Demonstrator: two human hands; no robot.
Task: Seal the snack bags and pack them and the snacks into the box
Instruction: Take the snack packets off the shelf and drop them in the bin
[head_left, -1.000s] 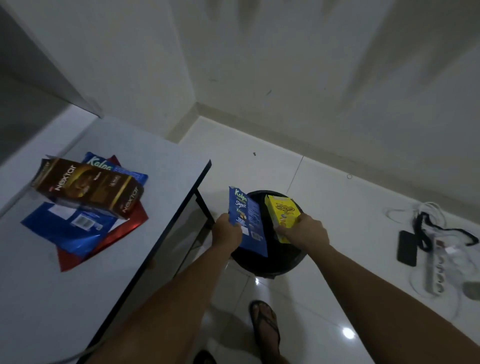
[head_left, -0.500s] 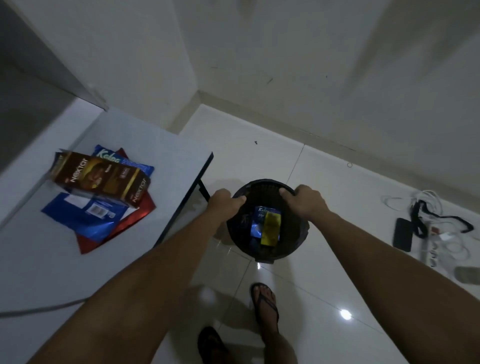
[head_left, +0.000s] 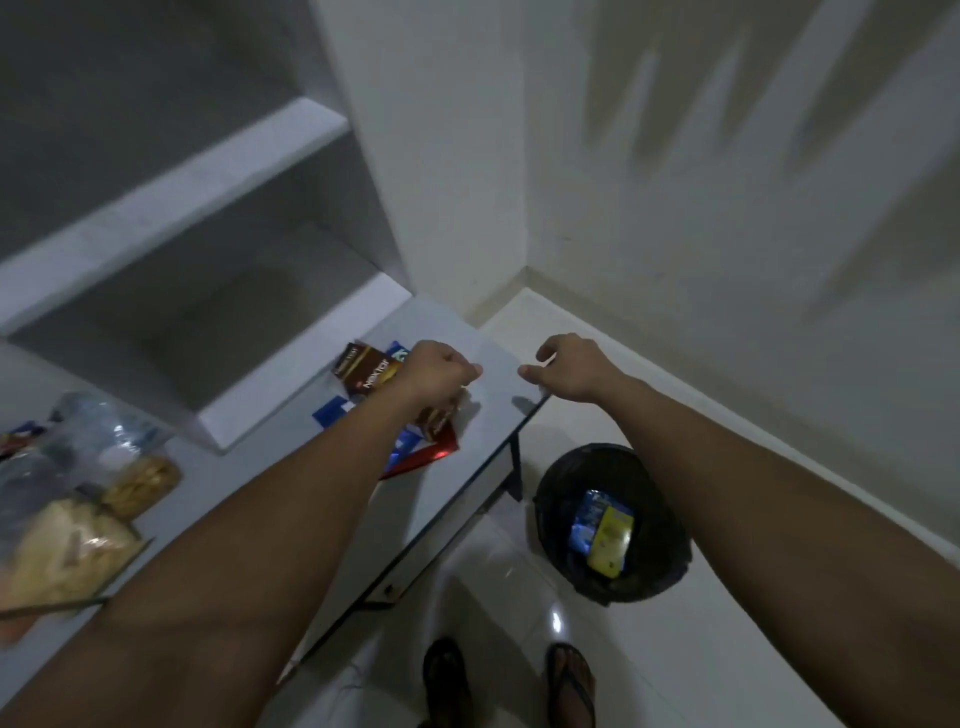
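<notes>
Two hands: both were out over the far end of the table (head_left: 498, 379), close together but not touching.
Left hand (head_left: 434, 371): fingers were curled in a loose fist above the brown Nextar box (head_left: 371, 374); whether it touched or gripped the box could not be told, and nothing showed plainly in its grasp.
Right hand (head_left: 569, 371): fingers were loosely bent and held nothing, hovering at the table's far corner, just right of the left hand.
Brown Nextar box: lay directly under and left of the left hand, partly hidden by the wrist, on top of flat wrappers.
Flat wrappers: a blue packet (head_left: 332, 413) and a red foil sheet (head_left: 441, 452) stuck out from beneath the box and the left forearm.
Clear snack bags (head_left: 78, 509): sat well back from the left hand, near the left elbow, with pale and golden snacks inside; whether they were sealed could not be told.
Black bin (head_left: 660, 519): stood on the floor below the right forearm, beside the table leg.
Bin contents: a blue wrapper (head_left: 589, 522) and a yellow wrapper (head_left: 613, 540) lay touching each other inside.
Sandalled feet (head_left: 571, 680): stood on the glossy tiles, below both arms.
Shelving (head_left: 208, 176): white ledges rose beyond the left hand.
</notes>
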